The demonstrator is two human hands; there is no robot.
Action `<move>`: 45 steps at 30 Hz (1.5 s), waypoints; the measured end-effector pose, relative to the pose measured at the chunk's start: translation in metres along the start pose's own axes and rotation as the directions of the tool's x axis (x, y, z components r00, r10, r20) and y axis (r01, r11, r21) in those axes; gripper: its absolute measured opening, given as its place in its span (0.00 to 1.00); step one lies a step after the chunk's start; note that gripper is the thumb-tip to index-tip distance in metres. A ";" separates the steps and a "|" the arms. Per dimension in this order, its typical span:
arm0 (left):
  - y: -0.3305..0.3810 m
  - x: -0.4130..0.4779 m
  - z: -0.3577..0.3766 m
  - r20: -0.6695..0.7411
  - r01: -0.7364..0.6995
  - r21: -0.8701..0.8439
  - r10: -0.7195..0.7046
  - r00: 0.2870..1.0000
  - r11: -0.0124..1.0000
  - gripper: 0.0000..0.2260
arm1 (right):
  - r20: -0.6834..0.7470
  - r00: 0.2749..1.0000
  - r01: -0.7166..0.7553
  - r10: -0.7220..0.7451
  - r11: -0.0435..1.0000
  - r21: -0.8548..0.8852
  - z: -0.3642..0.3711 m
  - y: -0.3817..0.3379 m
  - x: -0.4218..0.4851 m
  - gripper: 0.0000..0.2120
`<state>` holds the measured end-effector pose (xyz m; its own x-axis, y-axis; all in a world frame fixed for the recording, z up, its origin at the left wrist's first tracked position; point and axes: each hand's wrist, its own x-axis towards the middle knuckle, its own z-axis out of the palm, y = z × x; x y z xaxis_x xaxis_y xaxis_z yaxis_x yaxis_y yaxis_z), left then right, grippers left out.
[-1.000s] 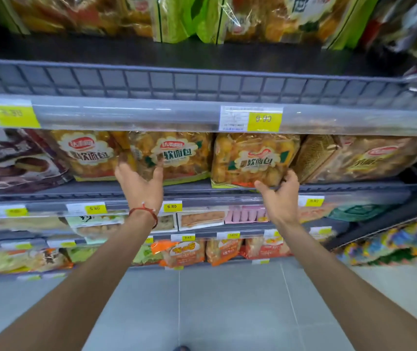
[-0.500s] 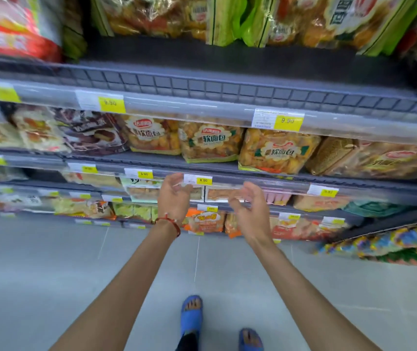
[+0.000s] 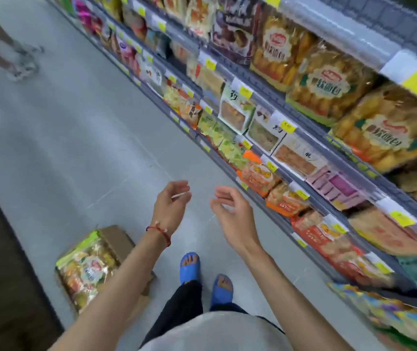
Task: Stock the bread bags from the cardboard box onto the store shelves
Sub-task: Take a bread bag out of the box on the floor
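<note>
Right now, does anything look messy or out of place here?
Nothing looks spilled or broken. The only thing off the shelves is the cardboard box on the floor, with bread bags in it.

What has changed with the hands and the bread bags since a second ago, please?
Both hands let go of the bread bags on the shelf and dropped back: the left hand and right hand now hang empty, fingers loosely curled, above the floor. The view swung left and down towards the cardboard box. The shelved bags stayed in place.
</note>
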<state>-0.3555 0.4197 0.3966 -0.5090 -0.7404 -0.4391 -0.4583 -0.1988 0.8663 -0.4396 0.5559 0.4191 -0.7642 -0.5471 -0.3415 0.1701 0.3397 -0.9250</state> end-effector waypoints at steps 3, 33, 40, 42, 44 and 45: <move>-0.039 -0.044 -0.043 -0.105 0.106 -0.017 -0.107 0.989 0.994 0.12 | 0.138 0.989 -0.038 0.043 0.998 -0.046 0.030 0.014 -0.030 0.13; -0.350 -0.190 -0.335 -0.352 0.519 -0.103 -0.520 0.778 0.848 0.10 | 0.504 0.714 -0.235 0.486 0.844 -0.482 0.360 0.184 -0.180 0.12; -0.406 -0.089 -0.382 -0.255 0.567 0.140 -0.524 0.813 0.812 0.12 | 0.358 0.662 -0.423 0.658 0.723 -0.546 0.432 0.267 -0.125 0.11; -0.426 -0.060 -0.396 -0.211 0.569 0.212 -0.531 0.820 0.795 0.12 | 0.307 0.643 -0.479 0.702 0.681 -0.553 0.451 0.297 -0.118 0.09; -0.450 -0.028 -0.407 -0.164 0.554 0.297 -0.529 0.832 0.778 0.12 | 0.232 0.642 -0.542 0.731 0.647 -0.537 0.468 0.327 -0.114 0.04; -0.463 -0.012 -0.413 -0.137 0.536 0.343 -0.523 0.841 0.772 0.12 | 0.194 0.646 -0.564 0.738 0.633 -0.530 0.476 0.345 -0.114 0.00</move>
<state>0.1641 0.2559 0.0990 -0.0886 -0.6065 -0.7901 -0.8760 -0.3302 0.3517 0.0024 0.3720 0.0595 -0.2477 -0.2510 -0.9358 0.2096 0.9291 -0.3047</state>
